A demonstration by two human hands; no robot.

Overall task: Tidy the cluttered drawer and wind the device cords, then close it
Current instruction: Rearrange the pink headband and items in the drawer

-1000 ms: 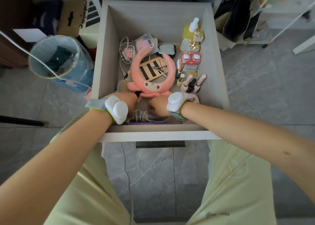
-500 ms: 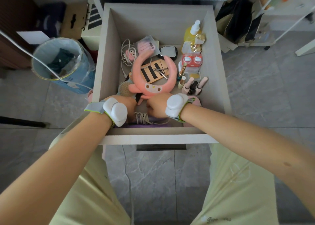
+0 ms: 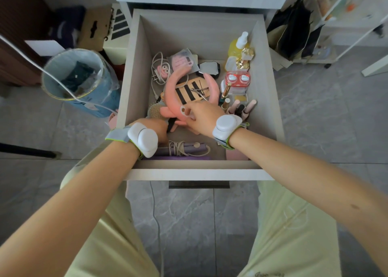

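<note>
The open wooden drawer (image 3: 197, 175) holds a jumble of items. A purple device with its beige cord wound around it (image 3: 189, 147) lies along the front wall. My right hand (image 3: 201, 118) is closed on the lower curve of a pink U-shaped device (image 3: 172, 88) in the middle. My left hand (image 3: 156, 127) is at the front left, beside the purple device's end, with its fingers hidden behind the wrist. A loose white cable with a pink plug (image 3: 157, 69) lies at the back left.
A hairbrush (image 3: 154, 111), nail polish bottles (image 3: 241, 109), a red case (image 3: 237, 79) and a yellow bottle (image 3: 236, 46) fill the drawer. A blue bin (image 3: 84, 83) stands left of it, black bags (image 3: 294, 31) to the right. A white cord crosses the bin.
My right hand has left the wound cord at the drawer's front and moved up onto the pink U-shaped device. My left hand has shifted only slightly.
</note>
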